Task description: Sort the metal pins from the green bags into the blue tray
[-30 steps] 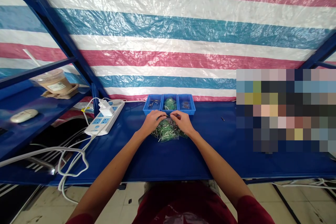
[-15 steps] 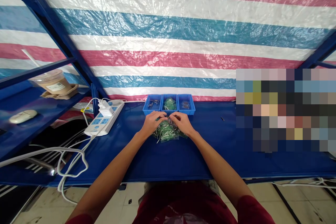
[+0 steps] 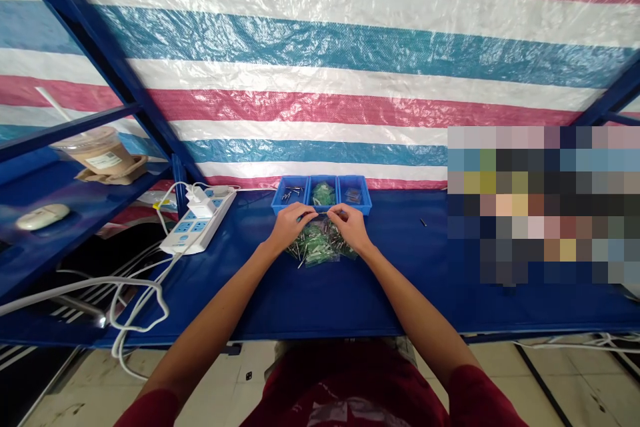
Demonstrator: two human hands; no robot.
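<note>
My left hand [image 3: 289, 225] and my right hand [image 3: 353, 227] face each other with fingertips pinched. A thin, light-coloured rod [image 3: 321, 213] spans the small gap between them, one end in each pinch; its exact kind is too small to make out. Below the hands, a pile of green plastic packets [image 3: 320, 250] mixed with thin metal pieces [image 3: 300, 255] lies on the blue table [image 3: 320, 307]. Just behind the hands stand three joined blue bins: the left bin [image 3: 277, 192] has small metal pieces, the middle bin [image 3: 323, 179] green packets, and the right bin [image 3: 367, 199] small greyish pieces.
A white power strip [image 3: 200, 223] with plugged-in adapters and loose white cables [image 3: 135, 330] is on the left. A lidded drink cup [image 3: 103, 153] and a white mouse [image 3: 43, 217] rest on the side shelf. One small dark piece [image 3: 423, 222] lies right of the bins. The far right is pixelated.
Both hands have risen slightly off the pile toward the bins, and the fingertips have drawn a little apart, so the thin rod between them shows more clearly. The pile looks about the same.
</note>
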